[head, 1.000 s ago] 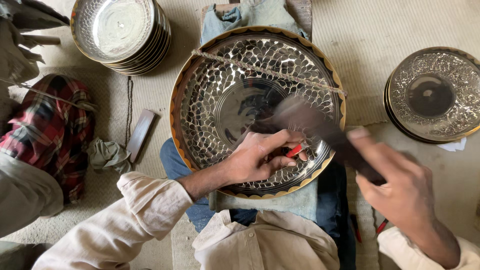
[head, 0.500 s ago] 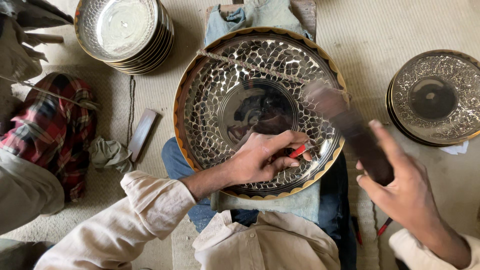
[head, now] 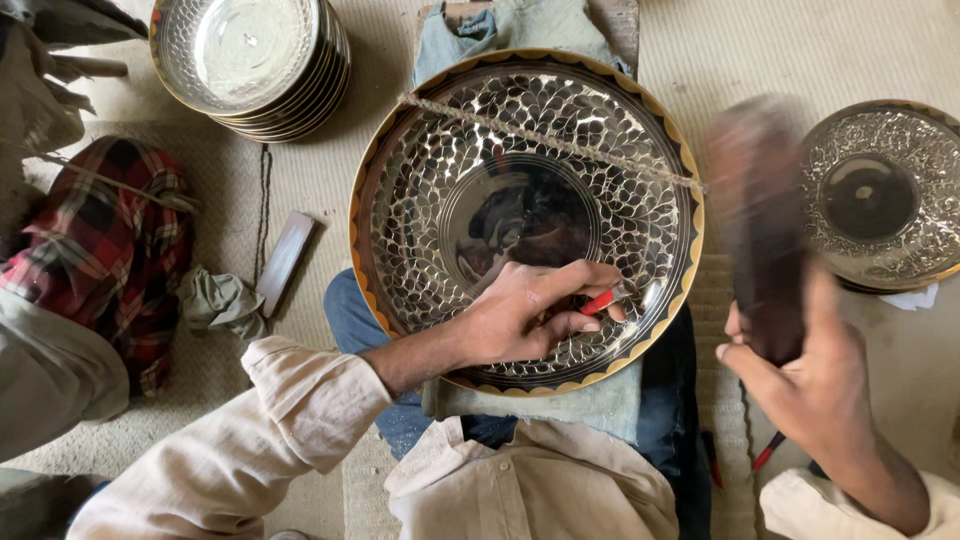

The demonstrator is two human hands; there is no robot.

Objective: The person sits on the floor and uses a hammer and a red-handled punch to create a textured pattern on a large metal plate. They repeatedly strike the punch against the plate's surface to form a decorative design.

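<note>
Head-camera view: a red-handled tool (head: pixel 600 301) was pinched closed in the left hand (head: pixel 525 320) against the large patterned metal tray (head: pixel 430 200) resting on the lap, while a dark, blurred mallet (head: pixel 765 230) was gripped tight in the right hand (head: pixel 810 385) just beside the tray's rim.

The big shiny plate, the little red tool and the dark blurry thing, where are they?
Big shiny plate (head: pixel 520 130): head view, on its patterned upper part.
Little red tool (head: pixel 600 301): head view, on the red bit showing between the left hand's fingers.
Dark blurry thing (head: pixel 765 240): head view, on its middle, above the right hand.
</note>
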